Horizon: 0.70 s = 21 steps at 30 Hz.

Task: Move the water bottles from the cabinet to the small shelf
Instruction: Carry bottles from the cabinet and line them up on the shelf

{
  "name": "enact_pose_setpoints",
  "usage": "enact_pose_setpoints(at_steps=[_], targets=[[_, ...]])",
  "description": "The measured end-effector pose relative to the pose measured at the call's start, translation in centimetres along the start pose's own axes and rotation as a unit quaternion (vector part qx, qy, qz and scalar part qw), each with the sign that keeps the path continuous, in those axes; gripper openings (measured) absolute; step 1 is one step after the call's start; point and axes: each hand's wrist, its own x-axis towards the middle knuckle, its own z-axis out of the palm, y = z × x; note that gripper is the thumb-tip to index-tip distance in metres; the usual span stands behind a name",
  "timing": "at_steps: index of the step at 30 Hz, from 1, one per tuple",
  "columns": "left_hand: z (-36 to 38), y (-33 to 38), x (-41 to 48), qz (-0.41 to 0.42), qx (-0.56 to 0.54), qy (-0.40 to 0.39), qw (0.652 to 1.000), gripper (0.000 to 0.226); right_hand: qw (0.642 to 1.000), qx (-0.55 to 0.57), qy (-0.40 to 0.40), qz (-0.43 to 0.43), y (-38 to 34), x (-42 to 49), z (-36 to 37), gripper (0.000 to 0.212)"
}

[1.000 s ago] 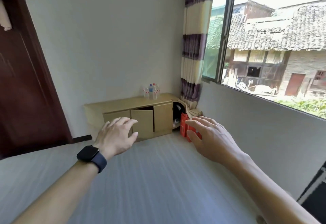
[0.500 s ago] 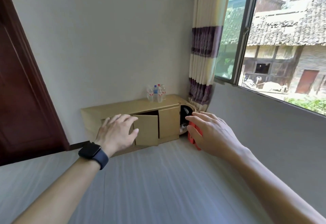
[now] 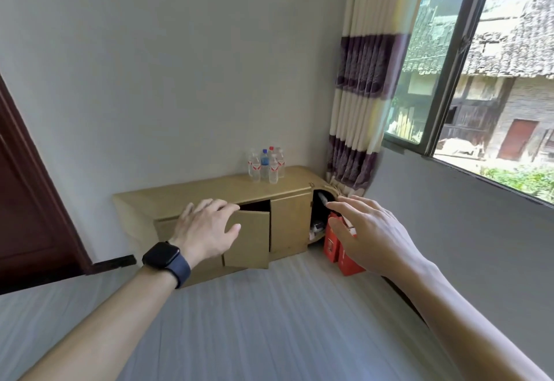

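Note:
Several clear water bottles (image 3: 266, 166) with red and blue caps stand in a cluster on top of a low tan cabinet (image 3: 209, 194) against the far wall. One cabinet door (image 3: 247, 238) hangs ajar. My left hand (image 3: 207, 227), with a dark watch on the wrist, is stretched forward with fingers spread and holds nothing. My right hand (image 3: 368, 230) is also held out with fingers apart and empty. Both hands are well short of the cabinet and the bottles. No small shelf is in view.
Red boxes (image 3: 332, 245) stand on the floor beside the cabinet's open right end, partly behind my right hand. A striped curtain (image 3: 359, 80) hangs in the corner beside a window (image 3: 494, 80). A dark wooden door (image 3: 27, 215) is at left. Pale floor stretches ahead.
The cabinet and bottles look larger and nearer than before, so the view has moved toward them. Both hands stay outstretched, fingers apart and empty.

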Motion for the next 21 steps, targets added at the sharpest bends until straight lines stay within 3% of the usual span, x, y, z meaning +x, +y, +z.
enact_pose_setpoints(at_steps=[13,21], targets=[[5.6,-5.1,27.9,-0.034,0.011,0.035,0.999,0.051,0.999,0.01,0.018,-0.026,11.4,26.8,10.0,0.043],[12.4,-8.6,43.7,-0.043,0.0,0.006,0.999,0.051,0.999,0.019,-0.006,-0.031,16.7,41.9,19.4,0.047]])
